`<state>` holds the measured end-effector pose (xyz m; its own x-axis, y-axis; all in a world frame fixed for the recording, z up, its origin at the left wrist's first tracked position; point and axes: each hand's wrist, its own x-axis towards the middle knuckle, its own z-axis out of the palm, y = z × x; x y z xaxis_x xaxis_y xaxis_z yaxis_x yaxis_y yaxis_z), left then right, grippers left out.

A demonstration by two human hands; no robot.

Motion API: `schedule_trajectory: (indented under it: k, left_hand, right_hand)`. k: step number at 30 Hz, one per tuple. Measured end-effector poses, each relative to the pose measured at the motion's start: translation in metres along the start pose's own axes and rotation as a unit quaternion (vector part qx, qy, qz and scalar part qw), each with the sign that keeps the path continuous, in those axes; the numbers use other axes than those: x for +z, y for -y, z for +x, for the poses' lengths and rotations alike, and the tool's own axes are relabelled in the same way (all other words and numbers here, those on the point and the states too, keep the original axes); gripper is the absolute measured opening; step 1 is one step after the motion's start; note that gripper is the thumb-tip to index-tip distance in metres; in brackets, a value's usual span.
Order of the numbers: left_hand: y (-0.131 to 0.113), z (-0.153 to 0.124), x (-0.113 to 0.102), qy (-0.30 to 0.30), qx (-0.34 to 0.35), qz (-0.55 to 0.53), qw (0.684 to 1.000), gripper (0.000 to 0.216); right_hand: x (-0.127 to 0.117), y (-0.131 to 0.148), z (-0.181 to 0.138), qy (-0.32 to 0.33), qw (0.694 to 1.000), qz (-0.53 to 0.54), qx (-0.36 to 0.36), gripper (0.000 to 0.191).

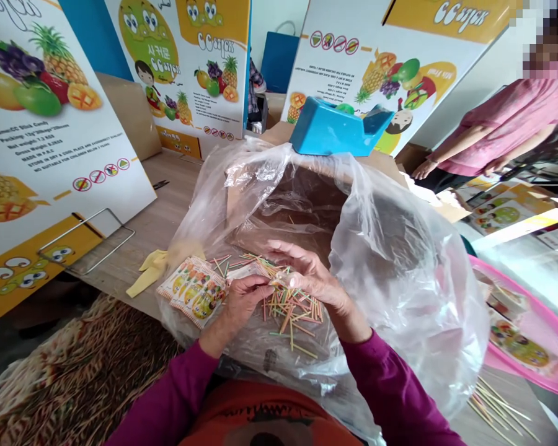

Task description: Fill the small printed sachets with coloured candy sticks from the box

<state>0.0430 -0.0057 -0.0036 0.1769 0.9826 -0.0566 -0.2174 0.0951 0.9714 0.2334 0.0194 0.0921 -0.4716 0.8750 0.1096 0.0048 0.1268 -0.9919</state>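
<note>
A heap of thin coloured candy sticks (292, 308) lies on a large clear plastic bag (400, 266) spread over my lap and a cardboard box. My left hand (244, 300) is closed in a pinch on a small clear packet (279, 280) at the top of the heap. My right hand (309, 275) meets it from the right, fingers curled on the same packet and a few sticks. A stack of printed fruit-picture packets (193, 291) lies just left of my left hand.
A blue tape dispenser (337, 129) sits on the box's far edge. Big printed fruit cartons (41, 124) stand left and behind. A pink basket (530, 334) with packets is at right, loose sticks (497, 402) below it. Another person in a pink shirt (497, 124) stands at far right.
</note>
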Motion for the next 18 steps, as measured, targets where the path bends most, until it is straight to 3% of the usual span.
schedule_trajectory:
  k: [4, 9, 12, 15, 18]
  left_hand:
    - [-0.001, -0.001, 0.002, 0.002, -0.027, -0.027, 0.999, 0.035]
    - [-0.004, -0.014, 0.008, 0.025, -0.013, 0.015, 0.999, 0.037]
    - [-0.007, -0.031, 0.002, 0.02, 0.032, 0.101, 0.994, 0.039]
    - [-0.015, -0.052, -0.028, -0.05, 0.102, 0.252, 0.961, 0.033]
    - [-0.018, -0.057, -0.076, -0.125, 0.158, 0.433, 0.879, 0.023]
  right_hand:
    - [-0.01, -0.003, -0.017, -0.052, 0.998, -0.036, 0.0, 0.075]
    - [0.003, -0.03, -0.035, -0.089, 0.985, -0.143, -0.027, 0.018]
    - [0.024, -0.05, -0.044, -0.11, 0.984, -0.133, -0.045, 0.011]
    - [0.042, -0.063, -0.053, -0.092, 0.991, -0.094, -0.028, 0.016]
    - [0.035, -0.069, -0.058, -0.059, 0.988, -0.139, -0.01, 0.02]
